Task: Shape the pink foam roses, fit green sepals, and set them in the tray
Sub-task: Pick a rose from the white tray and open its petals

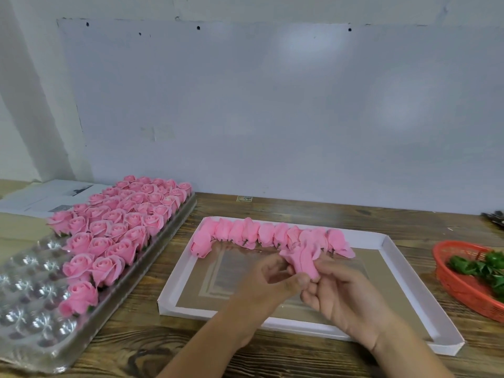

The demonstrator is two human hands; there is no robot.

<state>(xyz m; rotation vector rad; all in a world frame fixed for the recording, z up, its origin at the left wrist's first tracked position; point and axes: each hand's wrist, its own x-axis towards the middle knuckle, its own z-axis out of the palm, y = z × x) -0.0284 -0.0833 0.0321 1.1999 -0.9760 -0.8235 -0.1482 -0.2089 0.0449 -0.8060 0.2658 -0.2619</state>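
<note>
Both hands (308, 279) pinch one pink rose (304, 259).

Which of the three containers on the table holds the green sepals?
The orange basket at far right; the clear tray and white box hold only pink roses.

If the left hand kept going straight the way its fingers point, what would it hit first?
Probably the rose it already pinches with the right hand; the left hand points up and right. Beyond lies the bud row, though depth is unclear.
</note>
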